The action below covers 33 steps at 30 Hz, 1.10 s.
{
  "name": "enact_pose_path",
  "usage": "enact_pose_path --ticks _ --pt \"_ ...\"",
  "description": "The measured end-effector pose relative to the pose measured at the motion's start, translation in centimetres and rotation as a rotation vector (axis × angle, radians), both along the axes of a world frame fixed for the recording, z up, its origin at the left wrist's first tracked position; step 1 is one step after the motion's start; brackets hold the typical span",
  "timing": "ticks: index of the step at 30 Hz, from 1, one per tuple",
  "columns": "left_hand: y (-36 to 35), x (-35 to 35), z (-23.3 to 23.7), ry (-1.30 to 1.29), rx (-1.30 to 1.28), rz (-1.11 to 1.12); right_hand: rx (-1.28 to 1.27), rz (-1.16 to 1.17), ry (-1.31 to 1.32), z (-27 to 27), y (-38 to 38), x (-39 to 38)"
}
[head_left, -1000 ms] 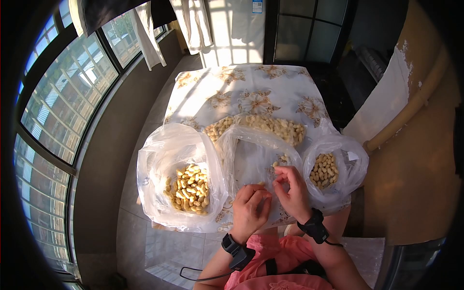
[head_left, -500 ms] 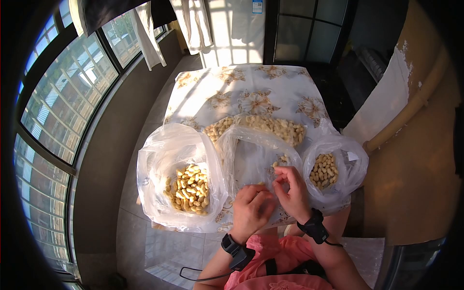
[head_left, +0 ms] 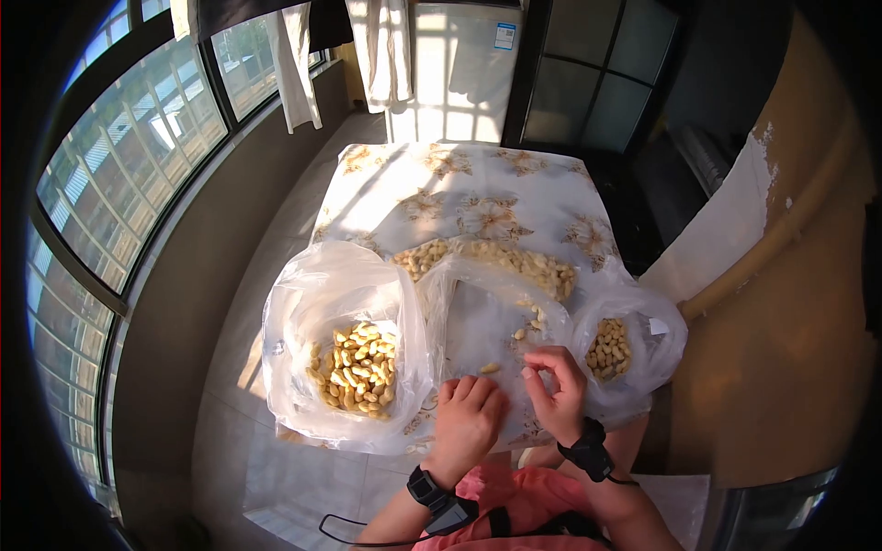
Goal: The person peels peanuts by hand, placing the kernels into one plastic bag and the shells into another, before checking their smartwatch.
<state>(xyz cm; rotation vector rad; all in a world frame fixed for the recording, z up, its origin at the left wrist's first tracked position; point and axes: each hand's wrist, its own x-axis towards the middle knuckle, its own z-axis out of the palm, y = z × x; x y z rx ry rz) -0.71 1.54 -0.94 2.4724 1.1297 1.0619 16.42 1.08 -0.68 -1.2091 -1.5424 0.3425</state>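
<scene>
Near the front edge of the table (head_left: 367, 207), a peanut (head_left: 490, 368) lies just beyond the left hand (head_left: 470, 418); the right hand (head_left: 557, 390) is beside a bag (head_left: 660, 351). Whether these curled hands grasp something, one cannot tell.

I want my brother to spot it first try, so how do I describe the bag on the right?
Find the flowery tablecloth, then its near right corner. Just right of the person's right hand sits an open, see-through plastic bag holding peanuts. It's clearly smaller than the open bag on the left, and a little white patch shows on it.
</scene>
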Motion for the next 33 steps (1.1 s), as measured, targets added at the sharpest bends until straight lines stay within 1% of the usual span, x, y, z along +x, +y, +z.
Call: enact_pose_path --ticks 2,3,4,5,7,8,11,13,15,17,19,20,22,24,26,28,29,31,33 --pt "0.2 0.2 0.4 -0.023 -0.008 0.005 -0.011 -0.011 0.058 0.5 -0.7 -0.1" --pt "0.2 0.3 0.5 -0.087 -0.049 0.021 0.005 -0.010 0.084 0.5 -0.9 -0.2" --pt "0.2 0.4 0.5 -0.149 -0.091 0.036 0.005 -0.011 0.079 0.6 -1.2 -0.2" --pt "0.2 0.6 0.3 -0.153 -0.091 0.035 0.026 -0.026 0.060 0.9 -1.5 -0.2" --pt "0.2 1.0 -0.3 -0.386 -0.184 0.023 0.050 -0.041 0.041 1.2 -2.1 -0.1" --pt "0.2 0.9 -0.2 -0.388 -0.182 0.022 0.075 -0.070 0.018 1.3 -2.4 -0.1" --pt "0.1 0.8 0.4 -0.359 -0.219 0.052 0.090 -0.094 -0.020 1.3 -2.9 0.3" --pt "0.7 0.5 1.6 -0.207 -0.285 -0.026 0.081 -0.093 -0.035 1.2 -3.3 0.5" --pt "1.3 0.7 1.9 -0.157 -0.258 -0.027 0.004 -0.067 -0.080 1.0 -3.4 0.7" --pt "2.2 1.1 2.3 -0.106 -0.231 -0.024 -0.017 -0.065 -0.086 0.3 -3.2 0.9" --pt "3.5 1.9 2.8 -0.049 -0.112 -0.023 -0.038 -0.064 -0.089 -0.1 -3.0 0.8" --pt "4.1 2.5 2.6 -0.048 -0.106 -0.022 -0.052 -0.066 -0.094 0.0 -3.0 0.8" --pt "5.8 4.0 1.8 0.003 0.029 0.000 -0.055 -0.070 -0.100 -0.1 -2.9 0.8" --pt "7.3 5.6 1.4 0.031 0.097 -0.004 -0.082 -0.079 -0.156 -0.3 -2.9 0.9" --pt "8.5 6.8 1.6 0.057 0.153 -0.007 -0.060 -0.085 -0.139 -0.1 -3.0 0.7" --pt "9.9 7.9 2.2 0.321 -0.108 -0.059 -0.089 -0.074 -0.113 -0.1 -3.1 0.7" --pt "10.5 8.5 1.5 0.319 -0.100 -0.058 -0.059 -0.068 -0.120 -0.4 -3.0 0.7" --pt "11.7 9.7 -0.6 0.170 0.032 -0.021 -0.060 -0.069 -0.122 -0.4 -3.0 0.7" --pt "12.5 10.4 -1.6 0.175 0.036 -0.009 -0.112 -0.070 -0.107 0.1 -3.2 0.6"
